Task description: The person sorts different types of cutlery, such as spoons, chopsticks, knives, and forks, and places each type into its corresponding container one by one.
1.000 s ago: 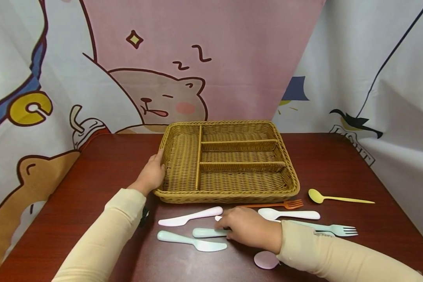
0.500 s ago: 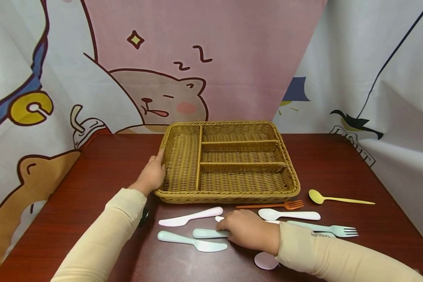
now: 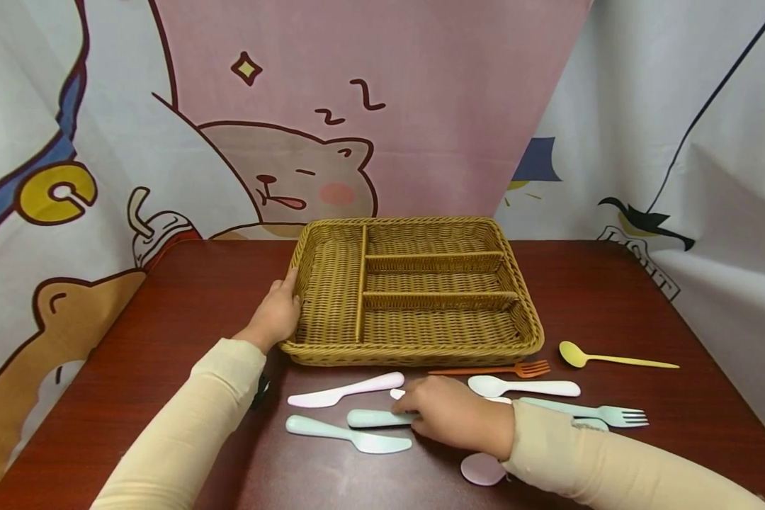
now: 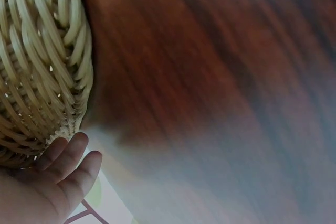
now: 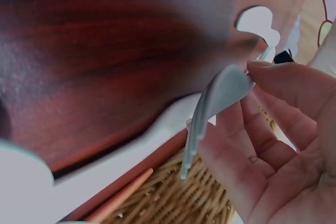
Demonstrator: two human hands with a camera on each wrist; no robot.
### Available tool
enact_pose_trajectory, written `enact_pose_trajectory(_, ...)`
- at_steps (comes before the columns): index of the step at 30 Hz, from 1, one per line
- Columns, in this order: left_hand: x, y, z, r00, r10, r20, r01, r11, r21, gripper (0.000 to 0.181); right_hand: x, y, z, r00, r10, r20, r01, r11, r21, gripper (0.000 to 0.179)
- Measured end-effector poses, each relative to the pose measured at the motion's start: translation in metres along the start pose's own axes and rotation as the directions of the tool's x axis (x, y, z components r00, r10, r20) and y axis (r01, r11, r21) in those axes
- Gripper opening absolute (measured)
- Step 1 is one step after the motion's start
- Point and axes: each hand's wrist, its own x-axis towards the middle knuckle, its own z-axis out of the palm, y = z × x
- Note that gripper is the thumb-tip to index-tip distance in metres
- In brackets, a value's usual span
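Observation:
The left hand (image 3: 273, 314) rests against the left side of a wicker basket (image 3: 414, 352) with divided compartments; in the left wrist view its fingers lie loosely extended beside the woven wall. In front of the basket, the right hand (image 3: 455, 416) pinches a mint-green fork (image 5: 226, 94) near its tined head, thumb on one edge. The head view shows only a mint handle (image 3: 377, 418) left of this hand. A white tip (image 3: 397, 394) peeks out beyond the fingers; the rest is covered. Left of them lie a pink knife (image 3: 346, 390) and a mint knife (image 3: 350, 434).
An orange fork (image 3: 491, 370) lies along the basket's front. To the right are a white spoon (image 3: 524, 387), another mint fork (image 3: 586, 411) and a yellow spoon (image 3: 617, 358). A pink rounded piece (image 3: 482, 469) shows below the right wrist. A printed curtain (image 3: 472, 106) hangs behind the table.
The right hand stays at nearly the same spot, shifting only slightly. The left hand, the basket and the loose cutlery show no clear movement.

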Motion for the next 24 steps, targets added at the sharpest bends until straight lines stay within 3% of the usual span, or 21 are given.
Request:
enact_pose_trajectory(11, 0.0, -0.002, -0.001, 1.0, 0.002, 0.005, -0.002, 1.0, -0.006, 0.059, -0.003, 0.001, -0.032, 0.997, 0.039, -0.069, -0.035, 0.998, 0.055, 0.028)
enact_pose_trajectory(22, 0.0, -0.001, 0.0, 1.0, -0.006, 0.008, 0.006, 1.0, -0.002, 0.059, 0.001, 0.023, -0.068, 0.987, 0.046, -0.156, -0.038, 0.998, 0.054, 0.03)
enact_pose_trajectory(24, 0.0, -0.001, 0.0, 1.0, -0.009, 0.005, 0.009, 1.0, -0.001, 0.059, 0.002, 0.028, -0.075, 0.985, 0.082, -0.153, -0.072, 0.995, 0.074, 0.031)
